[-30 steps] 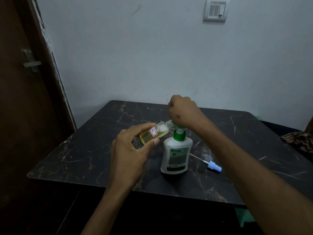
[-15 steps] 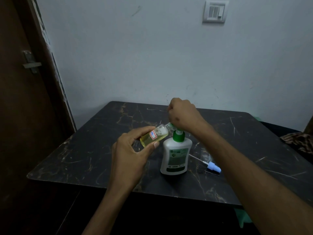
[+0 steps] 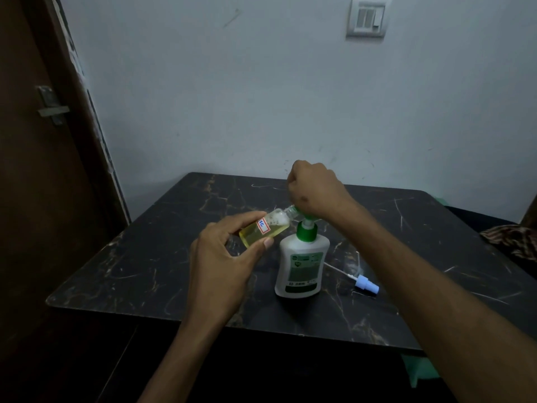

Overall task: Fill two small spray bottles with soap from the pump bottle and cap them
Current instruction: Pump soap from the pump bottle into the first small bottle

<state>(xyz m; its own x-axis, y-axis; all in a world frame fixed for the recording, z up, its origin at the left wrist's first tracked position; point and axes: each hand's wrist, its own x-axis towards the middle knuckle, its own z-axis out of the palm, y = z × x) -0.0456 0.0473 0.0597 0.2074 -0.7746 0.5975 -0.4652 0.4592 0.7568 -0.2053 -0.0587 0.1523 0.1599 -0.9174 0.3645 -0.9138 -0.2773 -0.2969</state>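
Observation:
A white pump bottle (image 3: 302, 266) with a green collar stands upright in the middle of the black marble table (image 3: 145, 271). My right hand (image 3: 312, 189), curled into a fist, rests on its green pump head, which it mostly hides. My left hand (image 3: 223, 263) holds a small clear spray bottle (image 3: 261, 229), tilted with its open neck at the pump spout. Yellow liquid and some foam fill much of it, and it carries a red-edged label. A blue spray cap (image 3: 366, 285) with a thin white tube lies on the table to the right of the pump bottle.
A brown door (image 3: 43, 170) with a metal latch stands at the left. A white wall with a switch plate (image 3: 366, 18) rises behind the table. Patterned cloth (image 3: 511, 238) lies at the far right edge. Something green (image 3: 418, 370) shows below the table's right front edge.
The right fist has risen slightly on the pump head compared with half a second ago. The small bottle stays at the spout in my left hand.

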